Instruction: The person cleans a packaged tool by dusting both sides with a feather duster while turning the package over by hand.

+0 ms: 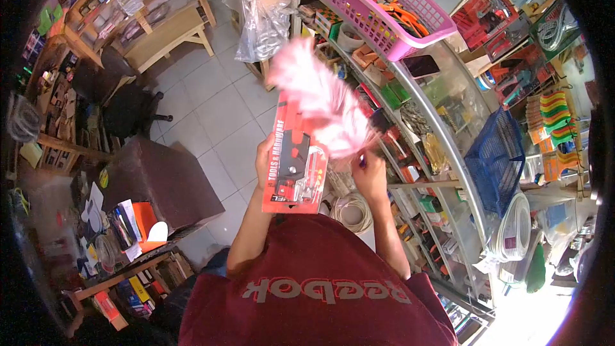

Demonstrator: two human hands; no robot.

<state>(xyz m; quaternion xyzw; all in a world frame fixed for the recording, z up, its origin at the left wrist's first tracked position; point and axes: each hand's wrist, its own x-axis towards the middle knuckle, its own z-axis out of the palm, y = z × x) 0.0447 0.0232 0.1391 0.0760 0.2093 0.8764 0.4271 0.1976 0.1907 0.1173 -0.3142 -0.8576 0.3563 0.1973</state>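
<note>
My left hand [263, 159] grips the left edge of a red packaged tool [296, 160], whose card reads "TOOLS & HARDWARE". A black and red tool shows on its front; its exact kind is unclear. My right hand [371, 176] is closed around the handle end of a pink and white duster [327, 106]. The duster is smeared by motion, and its fluffy head lies against or just over the package's upper right part. Most of my left fingers are hidden behind the package.
A glass display counter [442, 128] curves along my right side, with a pink basket [400, 16] of tools and a blue basket [496, 160] on it. A brown box-shaped desk [170, 186] stands at left. A coil of cable [351, 213] lies low beyond my shirt.
</note>
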